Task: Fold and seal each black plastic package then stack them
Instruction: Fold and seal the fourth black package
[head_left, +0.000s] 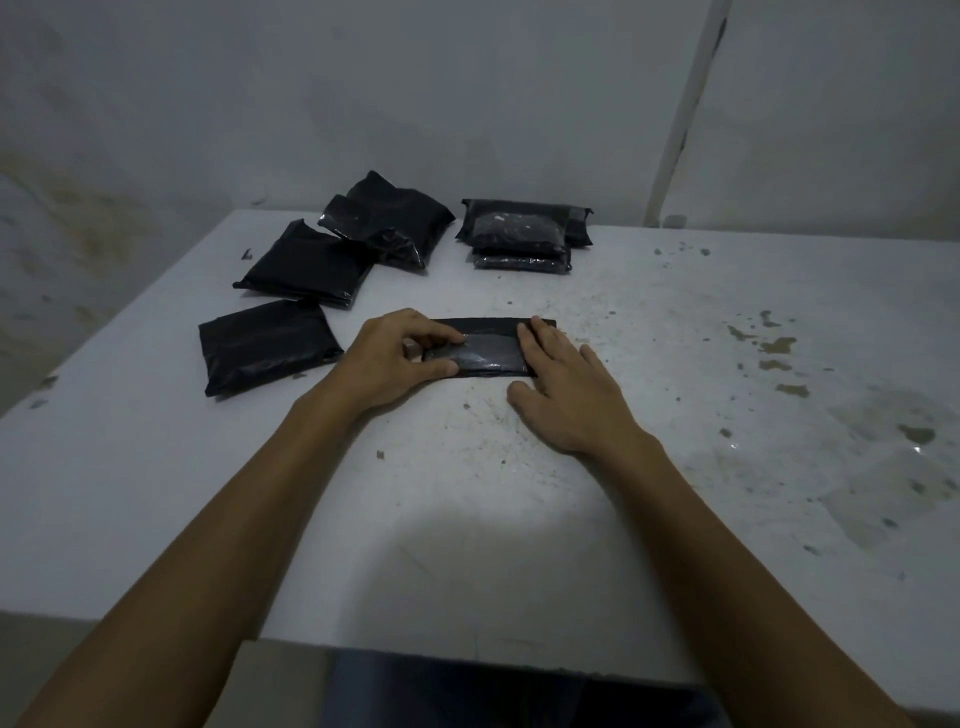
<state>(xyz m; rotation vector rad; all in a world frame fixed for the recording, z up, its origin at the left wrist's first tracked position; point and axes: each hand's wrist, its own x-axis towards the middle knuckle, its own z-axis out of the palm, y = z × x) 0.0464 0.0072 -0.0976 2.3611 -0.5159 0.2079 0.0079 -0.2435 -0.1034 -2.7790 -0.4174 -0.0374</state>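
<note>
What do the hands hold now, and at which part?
Left hand pinches the folded package at its left end; right hand presses flat on its right end.

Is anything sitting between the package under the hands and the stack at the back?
Nothing visible. The package under the left hand and right hand faces bare table up to the stack. The loose packages lie off to the left.

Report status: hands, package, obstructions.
Left hand pinching the folded package; right hand flat, pressing its end. Sealed stack behind. Nothing blocking.
</note>
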